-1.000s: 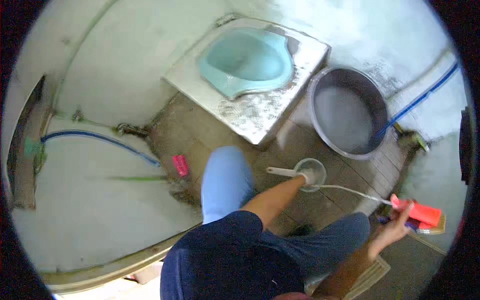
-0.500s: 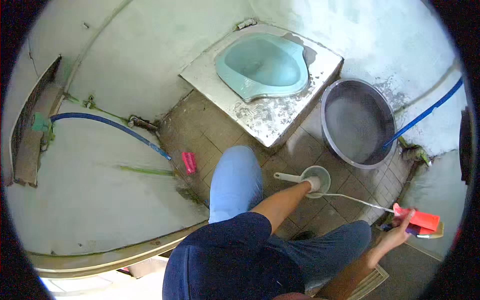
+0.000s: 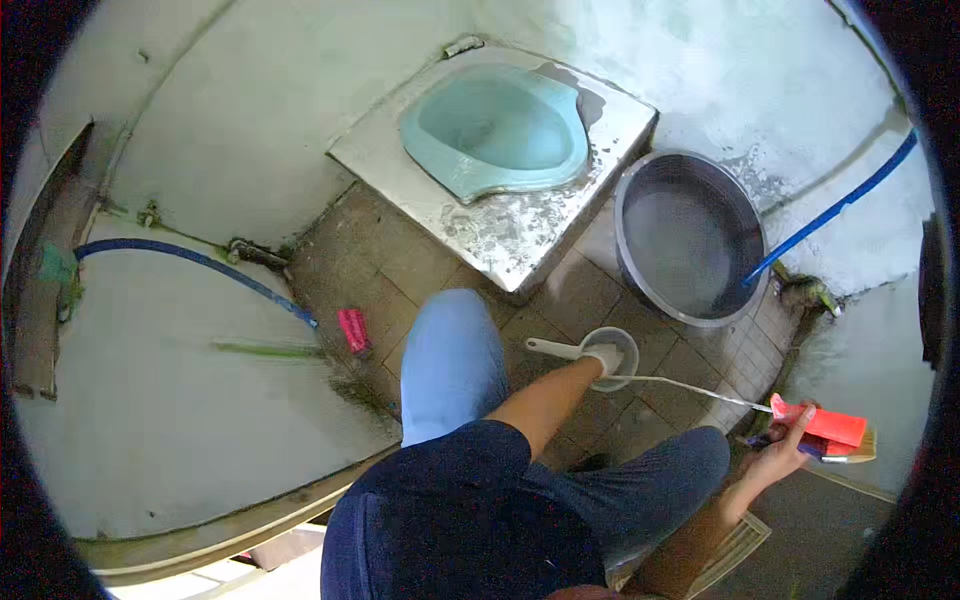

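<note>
My left hand (image 3: pixel 605 358) reaches down into a pale plastic water dipper (image 3: pixel 628 345) on the floor. The hand looks whitish, and its fingers are hidden. The dipper's handle (image 3: pixel 552 348) points left. On the right, my right hand (image 3: pixel 778 462) is closed around a bright red plastic piece (image 3: pixel 835 427). Beneath it, in the same grip, is a flat brush with tan bristles (image 3: pixel 866 446). From the red piece, a thin whitish strand (image 3: pixel 690 386) runs to the dipper; whether it is liquid or a rod I cannot tell.
A large grey tub (image 3: pixel 690 320) stands at the right, with a blue hose (image 3: pixel 840 205) leading into it. Ahead, a light-blue squat toilet (image 3: pixel 575 170) sits on a raised, stained slab (image 3: pixel 510 235). A pink object (image 3: pixel 354 330) and another blue hose (image 3: pixel 205 253) are on the left.
The view has shifted, so the surroundings appear slightly farther left. Both hands keep about the same places relative to the dipper and the red piece.
</note>
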Demonstrator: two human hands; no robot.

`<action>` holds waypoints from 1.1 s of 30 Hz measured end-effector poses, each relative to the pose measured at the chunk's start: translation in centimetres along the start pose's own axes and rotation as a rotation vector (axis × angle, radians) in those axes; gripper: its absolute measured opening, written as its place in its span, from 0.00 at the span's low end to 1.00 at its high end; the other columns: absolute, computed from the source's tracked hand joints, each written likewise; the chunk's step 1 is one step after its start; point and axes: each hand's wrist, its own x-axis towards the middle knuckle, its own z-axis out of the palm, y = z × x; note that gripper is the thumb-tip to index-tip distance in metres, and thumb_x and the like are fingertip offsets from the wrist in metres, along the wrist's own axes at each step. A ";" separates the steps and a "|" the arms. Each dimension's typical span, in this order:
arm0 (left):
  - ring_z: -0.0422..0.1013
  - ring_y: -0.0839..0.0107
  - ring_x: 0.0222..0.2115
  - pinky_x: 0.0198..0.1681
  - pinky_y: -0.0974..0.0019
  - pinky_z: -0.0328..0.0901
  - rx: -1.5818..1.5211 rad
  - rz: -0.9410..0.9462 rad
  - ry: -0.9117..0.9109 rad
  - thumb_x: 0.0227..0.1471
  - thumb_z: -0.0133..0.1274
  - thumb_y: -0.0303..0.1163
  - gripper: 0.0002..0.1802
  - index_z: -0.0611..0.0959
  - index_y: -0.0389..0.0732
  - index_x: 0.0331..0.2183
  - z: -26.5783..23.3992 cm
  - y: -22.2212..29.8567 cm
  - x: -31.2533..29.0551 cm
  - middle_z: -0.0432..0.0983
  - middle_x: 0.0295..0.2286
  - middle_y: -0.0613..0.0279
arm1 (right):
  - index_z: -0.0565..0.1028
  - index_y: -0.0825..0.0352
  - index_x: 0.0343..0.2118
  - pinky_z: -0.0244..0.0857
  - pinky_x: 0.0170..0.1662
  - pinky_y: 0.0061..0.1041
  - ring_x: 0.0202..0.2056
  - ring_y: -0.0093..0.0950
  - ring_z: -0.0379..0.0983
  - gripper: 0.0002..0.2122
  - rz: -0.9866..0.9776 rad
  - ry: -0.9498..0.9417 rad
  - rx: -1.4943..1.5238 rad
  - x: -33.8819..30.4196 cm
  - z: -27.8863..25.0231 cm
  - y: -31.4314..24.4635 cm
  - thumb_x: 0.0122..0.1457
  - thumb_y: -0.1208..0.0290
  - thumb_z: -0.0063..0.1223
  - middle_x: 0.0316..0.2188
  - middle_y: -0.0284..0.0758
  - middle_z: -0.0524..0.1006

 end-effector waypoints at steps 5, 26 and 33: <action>0.64 0.54 0.50 0.51 0.55 0.59 0.043 0.002 0.014 0.55 0.34 0.39 0.23 0.73 0.40 0.48 0.5 -0.6 1.7 0.66 0.49 0.48 | 0.73 0.69 0.35 0.45 0.18 0.15 0.16 0.14 0.55 0.15 0.041 0.081 0.014 0.7 0.1 -0.4 0.56 0.58 0.54 0.22 0.29 0.72; 0.72 0.49 0.38 0.42 0.47 0.63 -0.682 -0.326 0.051 0.54 0.35 0.52 0.31 0.75 0.33 0.41 -3.2 1.8 -3.5 0.75 0.36 0.45 | 0.72 0.70 0.39 0.53 0.20 0.15 0.20 0.18 0.62 0.18 -0.008 0.033 0.027 2.3 -2.0 1.9 0.56 0.58 0.54 0.28 0.32 0.72; 0.75 0.55 0.31 0.30 0.57 0.70 0.339 0.277 -0.057 0.53 0.43 0.30 0.14 0.75 0.36 0.40 0.9 -2.1 2.1 0.76 0.35 0.48 | 0.73 0.71 0.35 0.50 0.20 0.15 0.18 0.17 0.58 0.18 0.045 -0.002 -0.009 2.3 -2.0 1.6 0.55 0.58 0.54 0.26 0.32 0.72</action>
